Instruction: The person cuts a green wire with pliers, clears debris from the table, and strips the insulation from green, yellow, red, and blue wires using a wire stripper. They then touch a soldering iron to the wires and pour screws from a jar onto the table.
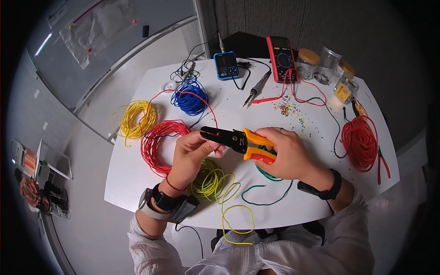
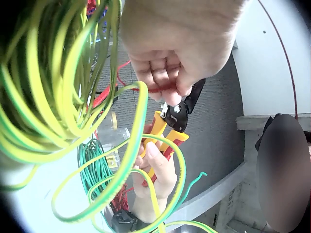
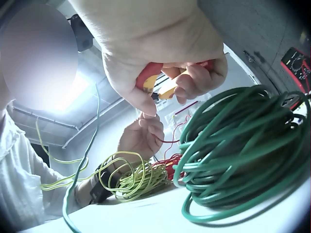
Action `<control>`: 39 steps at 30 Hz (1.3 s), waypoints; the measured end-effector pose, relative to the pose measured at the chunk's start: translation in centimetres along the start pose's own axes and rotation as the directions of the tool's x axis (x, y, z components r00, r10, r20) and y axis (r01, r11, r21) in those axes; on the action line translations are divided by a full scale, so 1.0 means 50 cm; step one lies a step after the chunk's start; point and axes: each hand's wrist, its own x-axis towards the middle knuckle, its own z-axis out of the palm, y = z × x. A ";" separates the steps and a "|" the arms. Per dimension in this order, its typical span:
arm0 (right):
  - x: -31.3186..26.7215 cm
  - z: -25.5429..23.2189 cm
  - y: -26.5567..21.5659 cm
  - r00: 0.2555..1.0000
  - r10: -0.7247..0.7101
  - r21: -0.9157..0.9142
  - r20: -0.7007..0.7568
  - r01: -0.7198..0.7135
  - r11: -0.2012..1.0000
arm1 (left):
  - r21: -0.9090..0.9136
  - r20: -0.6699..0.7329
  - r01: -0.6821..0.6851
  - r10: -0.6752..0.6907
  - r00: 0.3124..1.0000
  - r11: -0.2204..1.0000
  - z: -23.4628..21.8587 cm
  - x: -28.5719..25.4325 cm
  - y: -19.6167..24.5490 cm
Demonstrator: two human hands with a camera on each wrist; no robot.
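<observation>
My right hand (image 1: 288, 153) grips the yellow-and-red handles of a wire stripper (image 1: 233, 139), whose black jaws point left over the table. At those jaws, my left hand (image 1: 190, 153) pinches a red wire (image 2: 154, 90) between thumb and fingers. That wire arcs up past the blue coil in the head view, towards the red wire coil (image 1: 153, 149) beside my left hand. A yellow-green wire coil (image 1: 207, 183) lies below the left hand, its loose end trailing to the table's front edge. The green wire coil (image 3: 243, 150) sits under my right hand, mostly hidden in the head view.
Yellow (image 1: 133, 120) and blue (image 1: 190, 97) wire coils lie at the left. A small blue-edged device (image 1: 226, 65), a soldering iron (image 1: 257, 88) and a red multimeter (image 1: 281, 59) stand behind. Coloured scraps (image 1: 285, 108), jars (image 1: 307, 62), red cable (image 1: 359, 144) and red-handled pliers (image 1: 382, 165) are rightward.
</observation>
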 end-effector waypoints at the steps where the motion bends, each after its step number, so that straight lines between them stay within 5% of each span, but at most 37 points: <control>1: 0.000 0.000 0.000 1.000 -0.005 -0.010 0.007 0.005 1.000 | -0.004 0.001 -0.001 0.001 1.000 1.000 0.001 0.000 0.001; 5: -0.005 0.003 -0.001 0.995 0.074 -0.010 0.073 -0.074 0.997 | -0.044 0.013 0.017 -0.016 1.000 0.999 0.003 -0.003 -0.003; 18: 0.002 -0.005 0.005 1.000 0.001 -0.101 0.018 0.001 0.995 | -0.049 -0.008 0.061 -0.061 0.998 0.997 0.007 -0.005 -0.006; 23: 0.003 -0.003 0.014 0.998 -0.032 -0.204 -0.053 0.020 0.979 | -0.388 0.079 0.194 -0.177 0.981 0.901 0.007 0.002 -0.004; 26: 0.000 0.005 0.017 0.994 0.108 0.029 0.002 -0.108 0.994 | -0.218 -0.022 0.099 -0.106 0.994 0.971 0.011 -0.003 0.005; 28: 0.000 0.007 0.021 0.916 0.263 0.405 0.303 -0.373 0.835 | -0.204 -0.042 0.092 -0.103 0.994 0.975 0.012 -0.002 0.011; 29: -0.002 0.011 0.024 0.914 0.269 0.405 0.304 -0.379 0.832 | -0.192 -0.063 0.084 -0.097 0.993 0.978 0.012 -0.002 0.012; 31: -0.002 0.017 0.028 0.808 0.381 0.542 0.448 -0.585 0.603 | -0.185 -0.093 0.088 -0.106 0.990 0.979 0.010 0.000 0.005; 32: 0.002 0.012 0.024 0.808 0.379 0.539 0.452 -0.586 0.606 | -0.267 -0.041 0.106 -0.121 0.992 0.958 0.006 0.002 0.003; 34: 0.010 -0.001 0.012 0.929 0.307 0.300 0.205 -0.358 0.884 | -0.399 0.031 0.150 -0.150 0.988 0.905 0.007 0.005 0.003; 35: 0.013 0.000 0.011 0.931 0.303 0.299 0.206 -0.354 0.886 | -0.399 0.028 0.145 -0.146 0.989 0.906 0.007 0.007 0.004; 37: 0.011 0.005 0.010 0.984 0.141 0.020 -0.110 -0.139 0.990 | -0.362 0.003 0.146 -0.155 0.988 0.921 0.009 0.008 0.003; 39: 0.012 0.006 0.013 0.986 0.118 -0.022 -0.116 -0.121 0.992 | -0.275 -0.030 0.091 -0.103 0.994 0.957 0.006 0.007 -0.007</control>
